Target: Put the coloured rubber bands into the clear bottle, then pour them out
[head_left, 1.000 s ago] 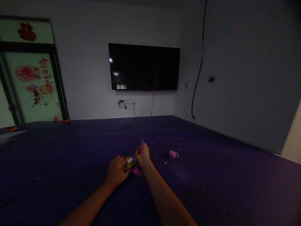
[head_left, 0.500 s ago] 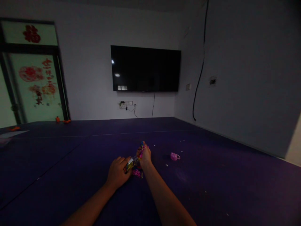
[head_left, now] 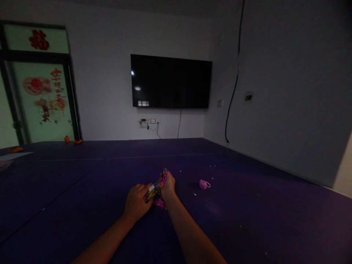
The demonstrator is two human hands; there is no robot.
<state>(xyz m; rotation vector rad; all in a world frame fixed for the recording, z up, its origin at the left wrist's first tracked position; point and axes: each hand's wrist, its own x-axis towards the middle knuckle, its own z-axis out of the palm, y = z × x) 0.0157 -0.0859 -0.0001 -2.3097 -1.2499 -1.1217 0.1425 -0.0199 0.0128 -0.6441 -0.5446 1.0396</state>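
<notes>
My left hand (head_left: 137,201) is closed around a small clear bottle (head_left: 151,190), tilted with its mouth toward the right. Yellow and other coloured pieces show through its wall. My right hand (head_left: 168,186), at the mouth end, is closed on a bunch of colourful rubber bands (head_left: 164,178), pink and blue among them. On the dark purple surface beneath the hands lies a small pile of pink and other coloured bands (head_left: 159,203). A pink lid with a loop (head_left: 203,184) lies apart, to the right of my right hand.
Small white scraps (head_left: 195,194) are scattered over the purple surface (head_left: 236,227). Orange objects (head_left: 78,141) lie at its far left edge, near a glass door (head_left: 41,99). A television (head_left: 172,81) hangs on the far wall, and a black cable (head_left: 232,99) hangs at the right.
My right hand has shifted slightly left and down, closer to the bottle's mouth, with the bands in it. My left hand and the bottle are almost unmoved.
</notes>
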